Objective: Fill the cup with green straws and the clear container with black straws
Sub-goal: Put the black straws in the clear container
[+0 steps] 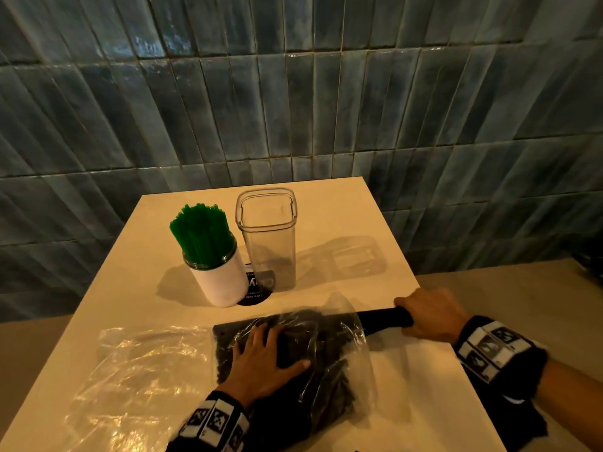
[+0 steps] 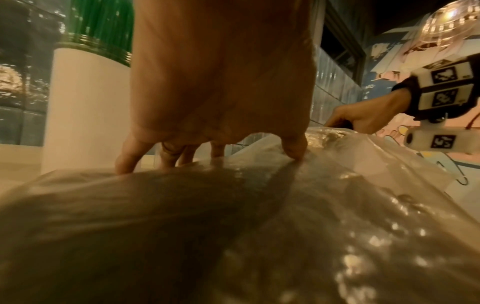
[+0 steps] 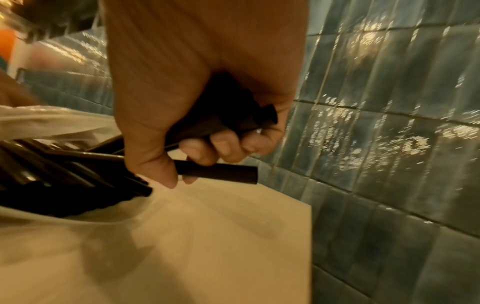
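A white cup packed with green straws stands at the table's middle, seen also as the cup in the left wrist view. Beside it on the right stands the clear container, with nothing in it. A clear plastic bag of black straws lies near the front edge. My left hand presses flat on the bag with spread fingers. My right hand grips a bundle of black straws at the bag's mouth, their ends sticking out of my fist.
An empty crumpled clear bag lies at the front left of the cream table. A black round coaster sits under the cup and container. A blue-green tiled wall rises behind the table.
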The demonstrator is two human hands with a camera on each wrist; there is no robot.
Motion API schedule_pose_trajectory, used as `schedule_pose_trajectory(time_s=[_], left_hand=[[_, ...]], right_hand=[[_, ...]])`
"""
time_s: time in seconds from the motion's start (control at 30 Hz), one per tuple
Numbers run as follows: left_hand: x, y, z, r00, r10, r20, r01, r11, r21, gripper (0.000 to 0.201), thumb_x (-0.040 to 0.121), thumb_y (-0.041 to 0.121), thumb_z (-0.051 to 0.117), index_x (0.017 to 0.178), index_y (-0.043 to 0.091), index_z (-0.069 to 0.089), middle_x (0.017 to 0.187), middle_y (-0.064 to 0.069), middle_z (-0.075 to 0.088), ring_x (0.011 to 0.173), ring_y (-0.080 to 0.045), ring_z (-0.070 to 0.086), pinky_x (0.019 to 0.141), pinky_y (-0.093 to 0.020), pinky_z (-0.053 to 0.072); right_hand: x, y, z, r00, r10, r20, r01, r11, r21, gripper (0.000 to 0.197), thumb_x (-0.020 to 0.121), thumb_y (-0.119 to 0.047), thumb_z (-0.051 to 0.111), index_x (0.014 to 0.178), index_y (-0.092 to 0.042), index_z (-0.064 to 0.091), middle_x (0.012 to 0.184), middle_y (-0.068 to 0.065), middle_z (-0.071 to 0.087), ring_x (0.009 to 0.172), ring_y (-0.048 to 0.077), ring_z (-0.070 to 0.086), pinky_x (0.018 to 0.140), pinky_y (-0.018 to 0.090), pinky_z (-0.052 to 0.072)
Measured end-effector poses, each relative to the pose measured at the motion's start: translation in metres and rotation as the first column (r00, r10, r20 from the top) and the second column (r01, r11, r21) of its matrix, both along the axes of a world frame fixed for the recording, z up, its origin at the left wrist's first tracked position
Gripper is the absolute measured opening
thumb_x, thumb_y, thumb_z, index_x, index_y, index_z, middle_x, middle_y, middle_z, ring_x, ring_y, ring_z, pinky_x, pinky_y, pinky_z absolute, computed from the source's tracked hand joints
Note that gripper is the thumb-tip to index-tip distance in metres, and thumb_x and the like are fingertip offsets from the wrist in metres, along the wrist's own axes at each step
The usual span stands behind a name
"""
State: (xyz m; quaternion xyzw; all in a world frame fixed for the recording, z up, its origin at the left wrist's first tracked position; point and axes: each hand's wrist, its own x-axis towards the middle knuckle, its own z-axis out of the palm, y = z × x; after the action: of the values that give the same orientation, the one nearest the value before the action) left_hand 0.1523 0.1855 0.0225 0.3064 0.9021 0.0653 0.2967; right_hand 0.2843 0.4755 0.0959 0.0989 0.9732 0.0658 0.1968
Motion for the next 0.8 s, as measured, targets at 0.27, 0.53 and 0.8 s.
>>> schedule_pose_trajectory(time_s=[0.27,0.53,0.8], left_hand=[[0.004,0.008,-0.004,0.998,-0.048,0.046,0.052,0.994,-0.097,0.106,0.045,0.095,0.014,0.139,0.055,-0.012,0.156,-0.01,-0.014,0.142,-0.034,-0.015,0.109,-0.065,0.002],[0.009,0.04,0.053,0.924,0.021,-0.383,0.172,0.87,0.463,0.112,0.059,0.094,0.031,0.141,0.04,-0.024,0.156,-0.008,-0.017,0.142,-0.025,-0.019,0.115,-0.054,0.003],[0.008,0.073,0.095,0.844,-0.042,-0.535,0.287,0.878,0.384,0.055,0.085,0.047,0.054,0.134,0.028,0.034,0.12,0.002,0.061,0.109,-0.021,0.058,0.089,-0.03,0.043]], right_hand=[[0.038,0.07,0.064,0.977,-0.201,-0.073,0.211,0.96,0.183,0.027,0.09,-0.049,0.044,0.111,-0.038,0.054,0.105,-0.006,0.064,0.097,0.014,0.062,0.075,0.029,0.046],[0.016,0.026,0.116,0.98,-0.099,-0.172,0.139,0.962,0.236,0.027,0.085,-0.051,0.047,0.105,-0.035,0.055,0.098,-0.006,0.065,0.093,0.017,0.063,0.074,0.029,0.045],[-0.05,-0.075,0.109,0.944,0.271,-0.19,-0.243,0.957,0.159,0.024,0.083,-0.04,0.054,0.099,-0.022,0.06,0.094,0.002,0.066,0.087,0.024,0.06,0.087,0.034,0.032]])
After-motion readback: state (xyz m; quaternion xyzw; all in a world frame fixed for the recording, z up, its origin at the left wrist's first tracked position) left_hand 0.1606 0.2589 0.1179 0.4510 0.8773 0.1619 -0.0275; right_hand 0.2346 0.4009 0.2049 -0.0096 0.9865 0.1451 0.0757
